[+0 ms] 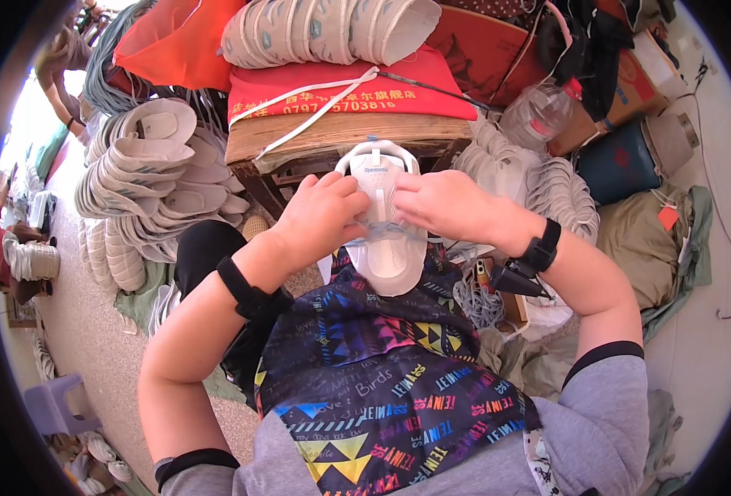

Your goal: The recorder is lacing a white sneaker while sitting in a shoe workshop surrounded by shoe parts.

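Centrally, a white shoe upper [389,269] lies between the two grips, above the patterned apron [382,364]. Left grip [324,211]: fingers closed on the upper's left edge. Right grip [456,207]: fingertips pinched against its right side. Beyond both grips: a wooden counter [341,136] bearing a red cloth [432,87] and a nested row of pale uppers [324,33]. Left of the left grip: stacked pale pieces [138,178]. Beyond the right grip, rightward: a clear plastic bottle [537,116].
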{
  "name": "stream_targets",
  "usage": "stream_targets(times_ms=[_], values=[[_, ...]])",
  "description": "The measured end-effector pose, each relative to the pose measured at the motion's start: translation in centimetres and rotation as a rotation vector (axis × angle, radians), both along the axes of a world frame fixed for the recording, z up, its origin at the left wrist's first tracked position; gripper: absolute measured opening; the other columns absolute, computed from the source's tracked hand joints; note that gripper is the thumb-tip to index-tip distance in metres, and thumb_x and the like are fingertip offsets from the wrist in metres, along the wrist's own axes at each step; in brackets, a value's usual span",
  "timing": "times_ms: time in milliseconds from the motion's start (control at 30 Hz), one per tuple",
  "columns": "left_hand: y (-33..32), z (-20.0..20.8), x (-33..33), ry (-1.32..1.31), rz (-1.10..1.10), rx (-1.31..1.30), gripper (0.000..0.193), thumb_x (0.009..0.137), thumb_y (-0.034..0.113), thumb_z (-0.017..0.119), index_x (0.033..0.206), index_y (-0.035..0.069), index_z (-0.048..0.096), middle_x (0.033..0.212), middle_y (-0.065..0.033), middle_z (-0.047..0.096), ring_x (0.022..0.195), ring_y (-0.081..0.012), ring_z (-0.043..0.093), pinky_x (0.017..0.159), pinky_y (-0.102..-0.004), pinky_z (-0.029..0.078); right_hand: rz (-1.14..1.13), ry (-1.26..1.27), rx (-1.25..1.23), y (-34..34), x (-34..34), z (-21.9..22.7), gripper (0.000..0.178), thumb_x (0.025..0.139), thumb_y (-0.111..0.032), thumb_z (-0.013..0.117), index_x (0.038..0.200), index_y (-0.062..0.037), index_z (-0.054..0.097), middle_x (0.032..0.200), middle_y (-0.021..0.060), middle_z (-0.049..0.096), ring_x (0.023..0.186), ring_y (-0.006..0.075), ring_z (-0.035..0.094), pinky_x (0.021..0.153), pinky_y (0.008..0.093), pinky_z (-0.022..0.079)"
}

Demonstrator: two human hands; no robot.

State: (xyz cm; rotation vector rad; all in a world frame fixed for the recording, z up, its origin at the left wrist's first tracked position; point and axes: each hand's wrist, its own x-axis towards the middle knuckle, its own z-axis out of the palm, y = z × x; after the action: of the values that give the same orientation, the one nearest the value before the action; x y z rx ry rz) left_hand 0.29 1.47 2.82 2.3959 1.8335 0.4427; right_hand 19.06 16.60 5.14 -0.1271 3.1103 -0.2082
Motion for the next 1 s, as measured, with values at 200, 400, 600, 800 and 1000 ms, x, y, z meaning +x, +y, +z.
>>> stream_targets(times_ms=[200,400,600,800,1000], values=[[0.0,-1.4,1.2,-0.066,0.149,0.034,0.015,0.076,0.019,0.072,0.072,0.007,0.064,0.09,-0.0068,0.052,0.091,-0.0265,0.051,0.08,-0.0386,0.042,-0.26,0.008,-0.239,-1.1,-0.1,-1.5,0.017,0.086,-0.02,0.063,0.082,-0.0038,0.062,0.095,0.0094,0.055,0.079,0.0274,0.062,0.07,0.0402,0.051],[-0.4,-3.5,1.1,-0.606,0.293,0.144,0.014,0.085,0.017,0.065,0.076,0.006,0.068,0.09,-0.0054,0.053,0.094,-0.0214,0.051,0.079,-0.0357,0.043,-0.499,0.278,-0.704,-2.1,-0.4,-3.7,0.02,0.085,-0.02,0.062,0.078,-0.0015,0.065,0.093,0.0082,0.056,0.08,0.0245,0.061,0.072,0.0354,0.049],[-2.7,3.3,3.3,-1.312,0.116,-0.151,0.021,0.097,0.021,0.057,0.086,0.004,0.062,0.098,-0.0001,0.048,0.096,-0.0099,0.047,0.088,-0.0268,0.036,-0.482,0.204,-0.878,-4.7,0.5,0.1,0.013,0.087,-0.013,0.063,0.082,-0.0022,0.066,0.09,0.0096,0.054,0.086,0.0188,0.058,0.075,0.0325,0.048],[-2.7,6.7,1.7,-1.575,0.194,-0.183,0.019,0.101,0.021,0.053,0.093,0.004,0.058,0.091,-0.0021,0.06,0.069,-0.006,0.055,0.06,-0.0189,0.044,-0.445,0.132,-1.317,-5.4,0.7,7.3,0.016,0.096,-0.016,0.058,0.088,-0.0026,0.059,0.089,0.0021,0.055,0.065,0.01,0.062,0.061,0.0218,0.049],[-0.1,1.1,2.5,-1.703,0.356,0.008,0.025,0.097,0.003,0.05,0.122,-0.002,0.046,0.102,-0.0112,0.063,0.086,-0.0173,0.067,0.079,-0.0308,0.057,-0.563,0.181,-1.55,-3.2,-1.3,2.5,0.016,0.095,-0.011,0.058,0.107,-0.0012,0.054,0.088,0.0057,0.063,0.078,0.0135,0.067,0.07,0.0279,0.058]])
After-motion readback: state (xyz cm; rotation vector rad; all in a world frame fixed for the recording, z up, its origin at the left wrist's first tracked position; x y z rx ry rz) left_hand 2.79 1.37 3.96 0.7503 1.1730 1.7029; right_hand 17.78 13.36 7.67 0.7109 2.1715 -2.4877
